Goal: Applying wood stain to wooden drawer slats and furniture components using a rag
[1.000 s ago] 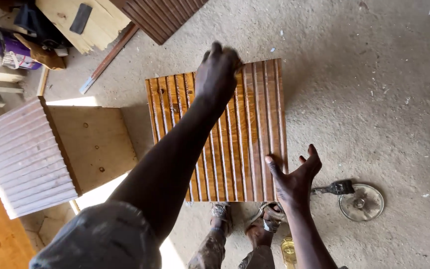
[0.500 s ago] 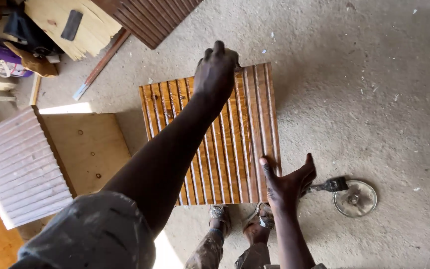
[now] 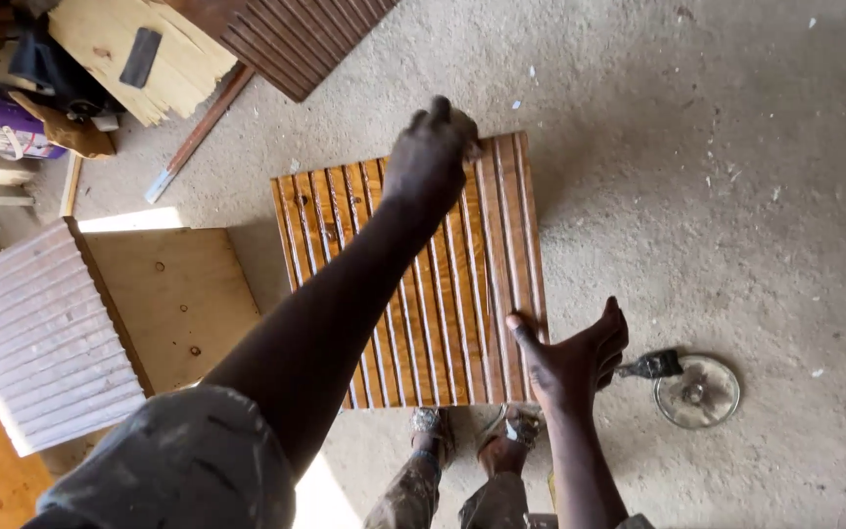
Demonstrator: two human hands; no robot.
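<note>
Lying flat on the gritty concrete floor (image 3: 736, 176), a glossy brown ribbed panel (image 3: 443, 313) is pressed at its far edge by the left hand (image 3: 430, 157), fingers curled. Its near right edge is touched by the right hand (image 3: 570, 358), spread open.

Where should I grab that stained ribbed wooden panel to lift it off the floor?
Probably by its two long side edges. The stained ribbed panel lies flat on the concrete floor, so slip fingers under from the right edge, where the right hand rests, and the opposite edge.
</note>
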